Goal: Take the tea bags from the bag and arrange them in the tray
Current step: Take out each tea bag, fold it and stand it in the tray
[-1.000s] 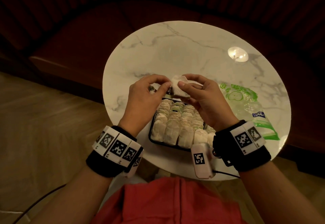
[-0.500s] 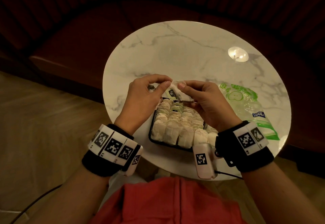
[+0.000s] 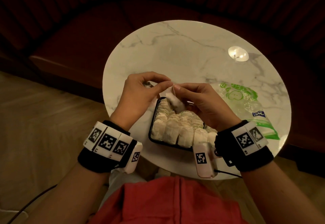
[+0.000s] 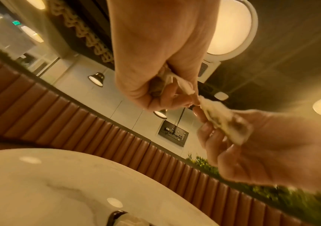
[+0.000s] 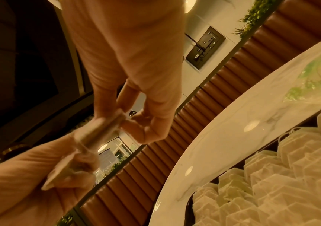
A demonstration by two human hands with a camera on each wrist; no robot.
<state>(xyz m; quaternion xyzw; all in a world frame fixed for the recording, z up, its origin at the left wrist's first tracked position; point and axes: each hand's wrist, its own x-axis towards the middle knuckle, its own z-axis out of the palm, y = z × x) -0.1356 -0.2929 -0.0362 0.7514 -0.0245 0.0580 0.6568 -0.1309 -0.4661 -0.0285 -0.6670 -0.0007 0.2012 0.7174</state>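
I hold one tea bag (image 3: 174, 101) up between both hands, in the middle of the head view, just above the far end of the tray (image 3: 151, 132). My right hand (image 3: 202, 106) pinches it at its upper tip with thumb and forefinger, where a thin string (image 3: 174, 90) shows; the other fingers curl below it. My left hand (image 3: 140, 95) pinches the same upper tip from the left, and the left wrist view shows crumpled paper or another bag bunched in that palm; I cannot tell which.

The single black tray lies at lower centre on the round marble table (image 3: 175, 56), packed with rows of tea bags (image 3: 175, 127); they overlap too much to count, and my right wrist covers its near right corner. One clear plastic bag (image 3: 246, 104) with green print lies flat at the right of the frame, just beside my right hand. A dark red padded bench (image 3: 79, 47) curves behind the table.
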